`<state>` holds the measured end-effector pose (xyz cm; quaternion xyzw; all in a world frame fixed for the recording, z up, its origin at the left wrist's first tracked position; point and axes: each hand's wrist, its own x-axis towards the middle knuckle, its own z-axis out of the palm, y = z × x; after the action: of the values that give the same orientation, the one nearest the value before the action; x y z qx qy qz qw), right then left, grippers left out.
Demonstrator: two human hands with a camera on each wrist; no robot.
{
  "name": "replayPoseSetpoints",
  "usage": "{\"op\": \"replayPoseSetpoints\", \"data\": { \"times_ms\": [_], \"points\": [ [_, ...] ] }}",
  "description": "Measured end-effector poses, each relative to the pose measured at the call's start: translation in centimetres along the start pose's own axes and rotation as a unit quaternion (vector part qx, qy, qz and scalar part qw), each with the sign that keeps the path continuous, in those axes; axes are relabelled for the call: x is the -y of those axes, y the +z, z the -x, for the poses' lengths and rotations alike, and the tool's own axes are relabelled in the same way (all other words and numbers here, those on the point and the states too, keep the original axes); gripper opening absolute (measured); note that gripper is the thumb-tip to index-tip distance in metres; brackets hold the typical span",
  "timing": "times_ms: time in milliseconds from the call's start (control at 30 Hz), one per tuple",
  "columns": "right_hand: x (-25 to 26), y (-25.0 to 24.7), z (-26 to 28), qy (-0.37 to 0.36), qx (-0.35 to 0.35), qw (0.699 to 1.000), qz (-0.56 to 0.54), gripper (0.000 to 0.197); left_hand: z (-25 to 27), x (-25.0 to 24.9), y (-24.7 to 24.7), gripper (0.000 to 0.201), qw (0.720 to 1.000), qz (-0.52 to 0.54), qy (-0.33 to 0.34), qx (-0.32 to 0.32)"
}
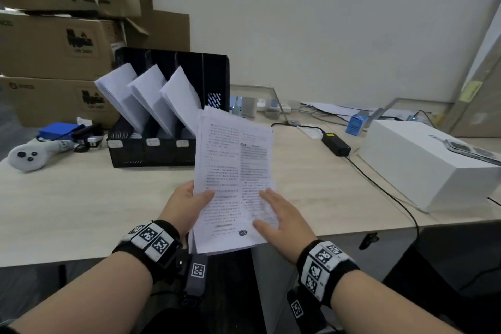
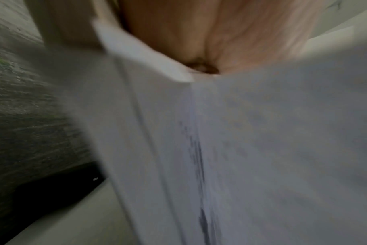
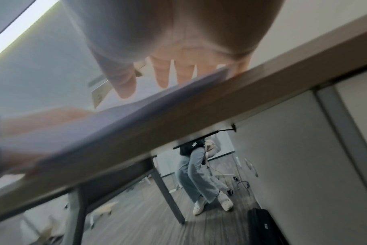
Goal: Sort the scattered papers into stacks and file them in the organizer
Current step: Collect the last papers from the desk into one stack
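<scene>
A stack of printed papers [image 1: 233,171] is lifted over the near edge of the pale table [image 1: 81,203]. My left hand [image 1: 189,199] grips its left edge, thumb on top; in the left wrist view the blurred papers [image 2: 262,149] fill the picture under my palm. My right hand [image 1: 276,214] lies over the lower right of the top sheet with straight, spread fingers [image 3: 163,74]. Behind stands the black organizer [image 1: 168,149] with three leaning white stacks [image 1: 151,95] in its left slots; its rightmost slot [image 1: 215,84] holds no papers that I can see.
Cardboard boxes [image 1: 54,46] pile up behind the organizer. A white controller [image 1: 29,156] and a blue pad [image 1: 58,129] lie at the left. A white box [image 1: 423,163], a power brick [image 1: 336,144] with its cable, and loose sheets [image 1: 339,110] sit at the right. A person [image 3: 199,174] stands beyond the desk.
</scene>
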<state>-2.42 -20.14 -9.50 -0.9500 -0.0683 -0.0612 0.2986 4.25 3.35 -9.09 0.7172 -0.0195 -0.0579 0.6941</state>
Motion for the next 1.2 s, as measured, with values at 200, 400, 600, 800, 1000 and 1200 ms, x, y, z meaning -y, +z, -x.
{"op": "replayPoseSetpoints", "data": {
  "times_ms": [200, 400, 600, 800, 1000, 1200],
  "points": [
    [-0.8, -3.9, -1.8, 0.142, -0.113, 0.925, -0.333, 0.084, 0.3, -2.9, 0.6, 0.016, 0.996, 0.083, 0.024, 0.016],
    [0.4, -6.6, -4.7, 0.149, -0.113, 0.861, -0.472, 0.026, -0.4, -6.9, 1.2, 0.017, 0.988, 0.121, 0.097, 0.026],
    [1.3, -7.9, -6.7, 0.081, -0.157, 0.864, -0.472, 0.018, -1.7, -8.8, 0.5, 0.036, 0.982, 0.1, 0.16, 0.022],
    [0.0, -4.9, -5.6, 0.114, -0.115, 0.867, -0.47, 0.02, -1.6, -6.3, 0.6, 0.023, 0.989, 0.071, 0.116, 0.051],
    [0.0, -4.5, -5.4, 0.117, -0.098, 0.863, -0.482, 0.018, -2.4, -6.3, 0.9, 0.018, 0.991, 0.065, 0.107, 0.05],
    [-0.7, -4.7, -5.1, 0.13, -0.083, 0.845, -0.511, 0.044, -3.5, -6.9, 0.6, 0.044, 0.964, 0.244, 0.092, -0.05]
  ]
}}
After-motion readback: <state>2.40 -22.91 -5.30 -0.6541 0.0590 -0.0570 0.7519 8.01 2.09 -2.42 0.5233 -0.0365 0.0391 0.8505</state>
